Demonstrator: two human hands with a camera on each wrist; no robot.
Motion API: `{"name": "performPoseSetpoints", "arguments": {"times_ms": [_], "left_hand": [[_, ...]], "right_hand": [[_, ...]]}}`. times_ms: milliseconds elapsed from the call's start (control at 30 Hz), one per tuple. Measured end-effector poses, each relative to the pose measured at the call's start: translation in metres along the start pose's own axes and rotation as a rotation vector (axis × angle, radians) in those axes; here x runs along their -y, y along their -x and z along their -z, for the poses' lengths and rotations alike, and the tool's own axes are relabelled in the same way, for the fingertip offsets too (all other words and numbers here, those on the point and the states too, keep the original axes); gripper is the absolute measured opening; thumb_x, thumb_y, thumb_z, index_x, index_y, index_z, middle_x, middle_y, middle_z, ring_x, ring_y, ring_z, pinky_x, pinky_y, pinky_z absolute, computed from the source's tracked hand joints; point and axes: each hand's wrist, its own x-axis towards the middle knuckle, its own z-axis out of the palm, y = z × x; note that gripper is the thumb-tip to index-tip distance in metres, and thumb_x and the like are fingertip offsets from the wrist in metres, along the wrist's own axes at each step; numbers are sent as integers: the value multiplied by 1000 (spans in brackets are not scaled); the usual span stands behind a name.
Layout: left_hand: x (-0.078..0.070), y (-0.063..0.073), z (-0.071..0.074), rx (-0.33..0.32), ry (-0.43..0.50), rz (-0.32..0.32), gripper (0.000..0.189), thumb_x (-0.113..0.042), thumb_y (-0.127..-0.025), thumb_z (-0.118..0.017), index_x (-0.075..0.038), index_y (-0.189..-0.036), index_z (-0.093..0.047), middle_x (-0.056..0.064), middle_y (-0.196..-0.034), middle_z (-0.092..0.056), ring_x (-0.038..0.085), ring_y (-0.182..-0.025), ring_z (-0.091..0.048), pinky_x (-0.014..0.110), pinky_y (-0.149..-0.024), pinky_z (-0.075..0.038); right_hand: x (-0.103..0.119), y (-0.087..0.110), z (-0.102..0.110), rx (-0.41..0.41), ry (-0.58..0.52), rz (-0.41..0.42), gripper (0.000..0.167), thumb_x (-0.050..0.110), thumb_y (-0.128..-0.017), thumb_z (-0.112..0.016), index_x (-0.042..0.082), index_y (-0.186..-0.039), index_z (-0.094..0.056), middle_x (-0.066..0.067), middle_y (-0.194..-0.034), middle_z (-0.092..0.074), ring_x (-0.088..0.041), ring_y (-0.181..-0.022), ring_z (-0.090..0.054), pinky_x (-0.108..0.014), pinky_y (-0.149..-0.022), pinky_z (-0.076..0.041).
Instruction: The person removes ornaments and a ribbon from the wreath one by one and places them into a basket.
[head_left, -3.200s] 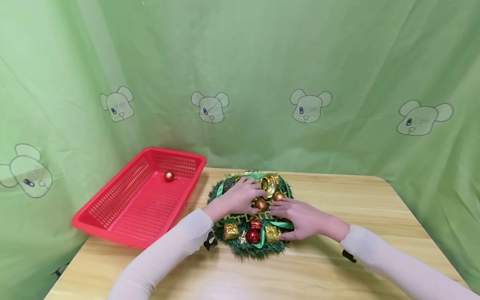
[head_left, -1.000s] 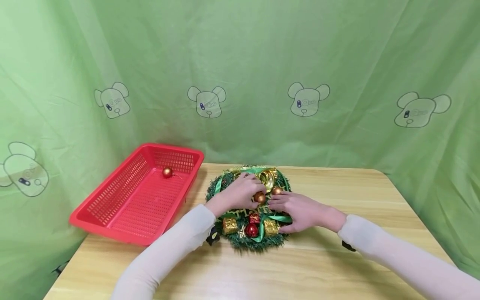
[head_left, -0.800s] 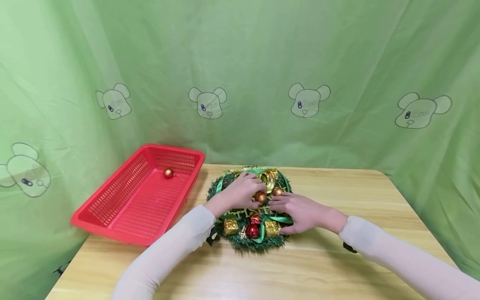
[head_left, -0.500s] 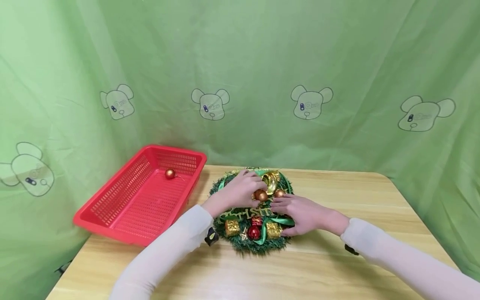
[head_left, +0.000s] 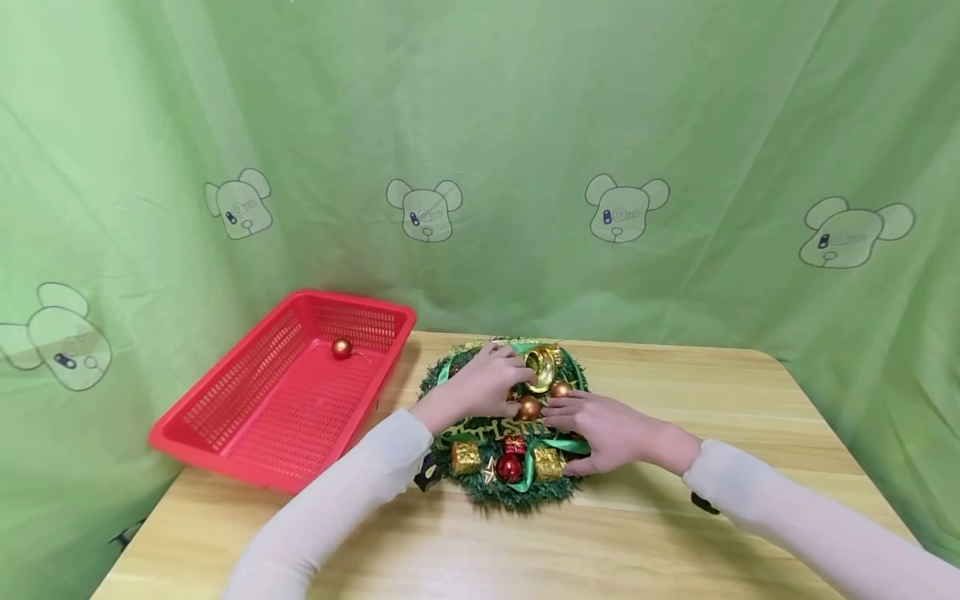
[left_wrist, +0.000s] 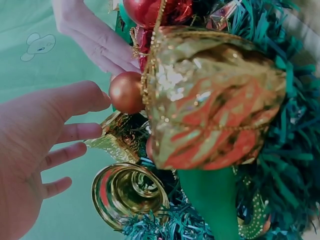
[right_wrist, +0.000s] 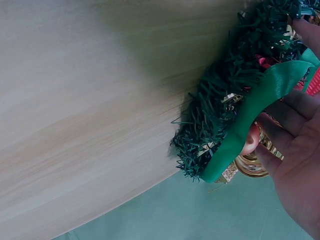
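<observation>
A round green tinsel Christmas wreath (head_left: pixel 517 497) lies on the wooden table, with a gold bell (head_left: pixel 540 371), a red ball (head_left: pixel 509 468), foil gift boxes and green ribbon (right_wrist: pixel 252 107) on it. Over its left part is my left hand (head_left: pixel 480 385), fingers spread. A copper-coloured ball ornament (left_wrist: pixel 127 92) sits right at the thumb tip in the left wrist view, not enclosed by the fingers. My right hand (head_left: pixel 606 429) rests on the wreath's right side with extended fingers, close to a second copper ball (head_left: pixel 560 390). The wreath's upper left is partly hidden behind the left hand.
To the left, a red plastic basket (head_left: pixel 168 433) with slotted walls stands partly on the table (head_left: pixel 712 375), holding one copper ball ornament (head_left: pixel 341 348). A green curtain (head_left: pixel 517 100) printed with bear heads hangs behind and at both sides.
Half a second ago the copper ball stood higher between the left thumb and fingers; now it sits lower, towards the person, and the fingers are off it. The right hand stays in place.
</observation>
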Motion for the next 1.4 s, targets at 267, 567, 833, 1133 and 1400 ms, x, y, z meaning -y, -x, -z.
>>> {"name": "performPoseSetpoints", "arguments": {"times_ms": [267,567,833,1133,1400], "left_hand": [[-3,-8,-5,68,0,-2,49,-34,-88,-78,-25,-134,-65,-5,-134,-67,21,-131,-54,52,-119,-34],[-7,-13,-13,103,-53,-26,46,-36,-87,-77,-29,-131,-67,-8,-127,-70,20,-124,-56,50,-112,-41],[-7,-14,-16,84,-66,-40,39,-35,-86,-79,-29,-124,-71,-8,-120,-72,19,-117,-57,49,-111,-42],[-2,-15,-9,-2,-35,-49,43,-34,-83,-81,-24,-123,-70,-7,-121,-71,19,-117,-59,52,-115,-39],[-1,-13,-4,-31,10,-35,37,-31,-83,-81,-23,-118,-71,-6,-121,-71,19,-119,-58,50,-113,-40]], "right_hand": [[1,0,0,-1,4,4,73,56,-86,-72,1,-133,-65,-15,-137,-66,-40,-135,-55,-58,-115,-39],[1,0,-1,1,12,10,73,57,-86,-71,1,-133,-65,-14,-136,-66,-39,-135,-55,-57,-115,-38],[2,0,1,-1,5,10,73,55,-87,-71,0,-133,-64,-16,-137,-65,-39,-135,-55,-57,-115,-38],[2,-1,2,-10,19,22,72,55,-86,-72,0,-132,-65,-16,-136,-66,-39,-133,-57,-57,-114,-39],[3,0,3,-2,20,17,73,55,-86,-71,0,-132,-65,-17,-136,-66,-39,-133,-56,-57,-115,-39]]}}
